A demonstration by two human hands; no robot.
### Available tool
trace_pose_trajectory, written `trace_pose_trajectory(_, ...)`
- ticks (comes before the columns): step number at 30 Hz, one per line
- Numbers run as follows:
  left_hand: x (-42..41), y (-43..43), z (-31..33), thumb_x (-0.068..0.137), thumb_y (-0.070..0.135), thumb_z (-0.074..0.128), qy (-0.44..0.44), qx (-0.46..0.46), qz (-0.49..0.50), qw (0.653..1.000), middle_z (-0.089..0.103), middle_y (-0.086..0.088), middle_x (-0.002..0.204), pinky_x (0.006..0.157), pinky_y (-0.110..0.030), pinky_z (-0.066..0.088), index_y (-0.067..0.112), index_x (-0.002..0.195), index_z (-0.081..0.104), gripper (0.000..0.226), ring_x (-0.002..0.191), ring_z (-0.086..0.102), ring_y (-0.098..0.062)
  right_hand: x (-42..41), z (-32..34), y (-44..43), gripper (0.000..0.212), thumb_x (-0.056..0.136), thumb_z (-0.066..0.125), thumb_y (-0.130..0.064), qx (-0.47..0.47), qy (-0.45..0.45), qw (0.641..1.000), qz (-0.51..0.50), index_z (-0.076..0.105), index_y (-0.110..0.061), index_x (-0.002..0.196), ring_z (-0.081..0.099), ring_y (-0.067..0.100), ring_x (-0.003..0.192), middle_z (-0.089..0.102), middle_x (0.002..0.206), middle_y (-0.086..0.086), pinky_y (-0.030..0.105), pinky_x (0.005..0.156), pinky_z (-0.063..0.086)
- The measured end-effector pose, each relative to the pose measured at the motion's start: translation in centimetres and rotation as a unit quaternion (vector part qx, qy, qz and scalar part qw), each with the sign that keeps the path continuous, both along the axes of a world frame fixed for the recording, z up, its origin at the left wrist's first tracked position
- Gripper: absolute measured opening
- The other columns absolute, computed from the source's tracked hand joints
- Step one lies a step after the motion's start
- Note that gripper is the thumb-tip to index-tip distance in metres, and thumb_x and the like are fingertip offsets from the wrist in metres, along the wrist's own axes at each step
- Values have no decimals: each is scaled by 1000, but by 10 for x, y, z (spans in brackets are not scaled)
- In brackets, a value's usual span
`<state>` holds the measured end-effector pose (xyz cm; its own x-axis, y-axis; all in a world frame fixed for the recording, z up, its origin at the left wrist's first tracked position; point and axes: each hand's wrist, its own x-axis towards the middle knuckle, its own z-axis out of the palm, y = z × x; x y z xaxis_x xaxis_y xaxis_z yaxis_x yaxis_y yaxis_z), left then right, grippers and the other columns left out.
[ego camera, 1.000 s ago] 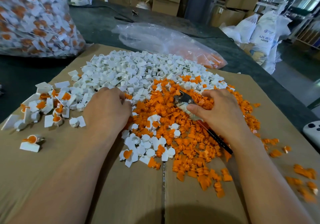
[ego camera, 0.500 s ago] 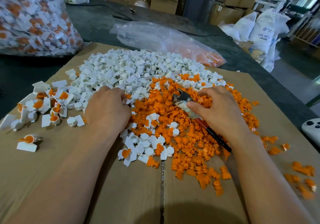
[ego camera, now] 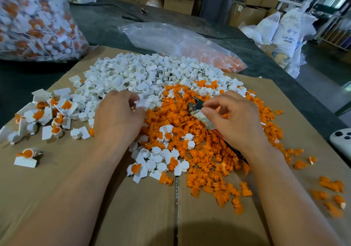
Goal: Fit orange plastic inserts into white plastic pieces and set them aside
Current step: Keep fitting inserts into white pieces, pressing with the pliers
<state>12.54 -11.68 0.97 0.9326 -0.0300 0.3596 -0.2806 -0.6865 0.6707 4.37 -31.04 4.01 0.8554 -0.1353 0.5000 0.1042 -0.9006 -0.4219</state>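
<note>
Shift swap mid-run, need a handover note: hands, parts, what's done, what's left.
Left hand: pinches a white piece at the edge of the white pile.
Right hand: grips a metal-tipped tool over the orange inserts; no insert seen in it.
Done: a small group of fitted pieces lies on the cardboard at left; a clear bag of white-and-orange parts sits at far left.
Left: no insert shows in the pinched piece; both piles are large and loose.
</note>
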Motion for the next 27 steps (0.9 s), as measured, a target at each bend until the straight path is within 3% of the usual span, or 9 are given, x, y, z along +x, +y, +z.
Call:
trace_pose_trajectory(2,-5,0,5,84,18,64,21,-138,-32,990,61,8,82,72,-30,47,22,93,68,10,76,57,-15,2,-3,3,10,81,68,-19,-22,38,999,21,71,-15,89,48,5,80,54,84,-7,21,71,36)
trace_pose_trajectory(4,-10,-1,10,84,16,66,74,-267,-82,957,64,11,73,63,-27,54,28,78,65,14,70,63,-13,4,-6,6,13,81,68,-18,-56,69,996,31,71,-14,93,44,8,89,51,87,-6,19,74,29)
trace_pose_trajectory(7,-17,-3,13,83,4,65,163,-424,-161,876,68,5,70,57,-18,53,18,80,67,14,71,70,-15,7,-9,9,18,80,69,-17,-109,90,989,39,71,-13,97,43,12,92,52,91,-2,16,71,22)
trace_pose_trajectory(9,-18,-5,15,81,-3,61,209,-477,-201,830,69,-1,71,58,-17,52,9,85,66,13,71,70,-18,9,-11,11,21,81,68,-19,-129,104,986,36,70,-13,100,45,16,96,54,94,1,18,73,23)
trace_pose_trajectory(11,-19,-6,16,78,-7,58,237,-497,-233,801,70,-3,68,58,-16,53,6,85,63,15,69,71,-17,11,-13,12,21,83,65,-22,-154,117,980,34,69,-15,103,45,18,99,53,94,1,21,75,25)
trace_pose_trajectory(15,-21,-9,18,76,-10,56,262,-495,-262,786,69,-7,78,59,-16,54,6,87,65,21,70,71,-16,13,-16,12,17,86,62,-22,-155,112,981,36,69,-14,99,48,17,97,55,93,1,24,80,31)
trace_pose_trajectory(21,-20,-7,17,64,1,61,294,-515,-256,763,69,-5,65,55,-17,53,3,83,61,19,67,71,-19,7,-9,14,6,84,64,-16,34,34,998,33,68,-20,86,53,5,79,59,83,-8,19,71,42)
trace_pose_trajectory(24,-22,-9,15,60,5,62,303,-494,-267,770,69,-7,66,54,-18,54,4,84,60,24,65,70,-18,4,-5,21,26,83,66,-13,161,-4,985,58,59,-38,76,56,-3,72,60,78,-18,8,65,42)
trace_pose_trajectory(27,-24,-11,14,59,4,63,310,-475,-284,773,70,-10,75,59,-20,56,7,93,64,34,68,70,-17,2,-3,28,32,82,66,-11,182,-26,979,84,57,-40,76,56,-5,73,60,78,-20,8,66,43)
